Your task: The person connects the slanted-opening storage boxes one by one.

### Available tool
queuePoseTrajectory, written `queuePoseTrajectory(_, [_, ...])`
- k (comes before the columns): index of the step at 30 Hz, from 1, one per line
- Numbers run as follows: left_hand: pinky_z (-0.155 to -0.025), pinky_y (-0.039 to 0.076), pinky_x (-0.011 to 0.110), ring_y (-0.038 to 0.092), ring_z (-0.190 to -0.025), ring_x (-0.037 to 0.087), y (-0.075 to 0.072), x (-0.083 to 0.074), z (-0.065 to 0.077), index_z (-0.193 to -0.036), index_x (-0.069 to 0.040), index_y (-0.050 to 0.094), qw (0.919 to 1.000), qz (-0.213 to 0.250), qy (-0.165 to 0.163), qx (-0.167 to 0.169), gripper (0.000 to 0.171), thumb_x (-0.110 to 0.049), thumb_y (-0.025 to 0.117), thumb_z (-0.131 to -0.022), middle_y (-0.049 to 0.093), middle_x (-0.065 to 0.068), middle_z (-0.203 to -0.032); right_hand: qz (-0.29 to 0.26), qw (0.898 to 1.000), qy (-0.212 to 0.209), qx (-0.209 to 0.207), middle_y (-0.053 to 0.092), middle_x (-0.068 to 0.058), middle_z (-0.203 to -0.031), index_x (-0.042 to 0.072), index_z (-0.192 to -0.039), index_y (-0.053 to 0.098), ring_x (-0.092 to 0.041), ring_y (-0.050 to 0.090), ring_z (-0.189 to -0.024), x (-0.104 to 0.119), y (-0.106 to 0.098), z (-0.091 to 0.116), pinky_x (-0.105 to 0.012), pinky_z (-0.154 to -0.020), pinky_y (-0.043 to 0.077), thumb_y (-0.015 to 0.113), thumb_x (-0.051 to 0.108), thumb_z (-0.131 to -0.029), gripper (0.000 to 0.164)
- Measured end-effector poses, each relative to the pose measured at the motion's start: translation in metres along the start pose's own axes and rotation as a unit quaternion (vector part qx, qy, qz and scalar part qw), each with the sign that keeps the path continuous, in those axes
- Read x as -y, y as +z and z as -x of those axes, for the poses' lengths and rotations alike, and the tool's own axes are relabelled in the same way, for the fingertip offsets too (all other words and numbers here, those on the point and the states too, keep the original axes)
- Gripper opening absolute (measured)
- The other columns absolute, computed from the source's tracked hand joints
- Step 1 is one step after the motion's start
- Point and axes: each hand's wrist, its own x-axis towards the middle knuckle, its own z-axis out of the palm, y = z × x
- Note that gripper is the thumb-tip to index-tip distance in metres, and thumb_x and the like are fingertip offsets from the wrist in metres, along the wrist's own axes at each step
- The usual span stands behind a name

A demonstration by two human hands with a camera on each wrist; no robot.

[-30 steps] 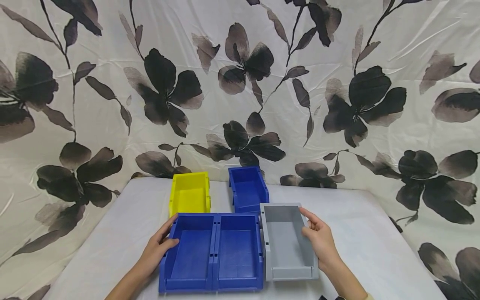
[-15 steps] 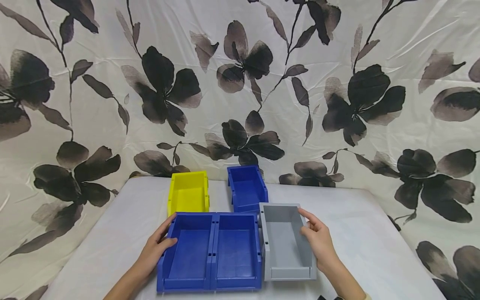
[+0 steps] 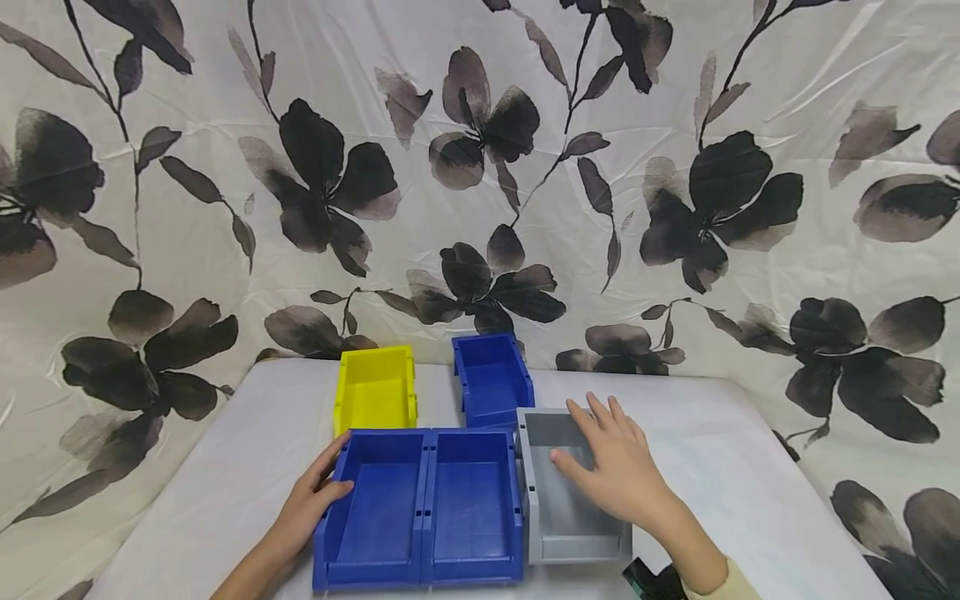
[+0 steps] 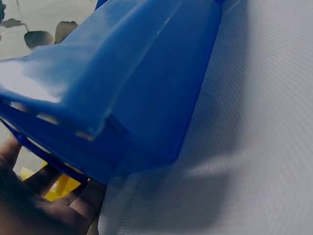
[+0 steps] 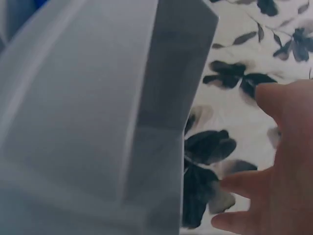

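Observation:
Two blue storage bins stand side by side at the near middle of the table, a left blue bin (image 3: 382, 508) and a right blue bin (image 3: 472, 508). My left hand (image 3: 307, 496) grips the left one's outer wall, thumb over the rim and fingers on the outer side. In the left wrist view, that hand (image 4: 58, 210) holds the bin's far corner. Right of the pair sits a grey storage bin (image 3: 566, 525), close against them. Above its right side hovers my right hand (image 3: 618, 467), fingers spread and holding nothing; it hides part of that bin.
Behind the pair stand a yellow bin (image 3: 375, 390) and another blue bin (image 3: 493, 379). A floral cloth (image 3: 495, 208) hangs behind the white table (image 3: 720, 467). A small black object (image 3: 652, 579) shows beside the right wrist at the bottom edge.
My right hand has let go of the grey bin's right wall and risen leftward over it, fingers spreading. The left hand keeps its grip, and the bins look unmoved.

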Motion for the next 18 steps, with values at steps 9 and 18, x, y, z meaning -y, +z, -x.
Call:
queuePoseTrajectory(9, [-0.101, 0.035, 0.057, 0.037, -0.132, 0.042, 0.001, 0.0, -0.001, -0.155, -0.032, 0.023, 1.0, 0.001, 0.001, -0.001, 0.067, -0.019, 0.053, -0.096, 0.024, 0.019, -0.155, 0.023, 0.998, -0.028, 0.055, 0.022, -0.013, -0.158, 0.024, -0.152, 0.035, -0.043, 0.01, -0.143, 0.018, 0.004, -0.012, -0.065, -0.109, 0.005, 0.046, 0.07, -0.089, 0.079])
queuePoseTrajectory(18, [-0.1, 0.037, 0.056, 0.039, -0.13, 0.041, 0.0, 0.002, 0.0, -0.154, -0.033, 0.024, 0.9999, -0.008, -0.004, -0.009, 0.068, -0.02, 0.054, -0.095, 0.025, 0.019, -0.155, 0.033, 0.997, -0.023, 0.072, 0.021, -0.016, -0.158, 0.023, -0.153, 0.033, -0.045, 0.008, -0.143, 0.027, 0.013, -0.016, -0.065, -0.108, 0.003, 0.048, 0.066, -0.09, 0.077])
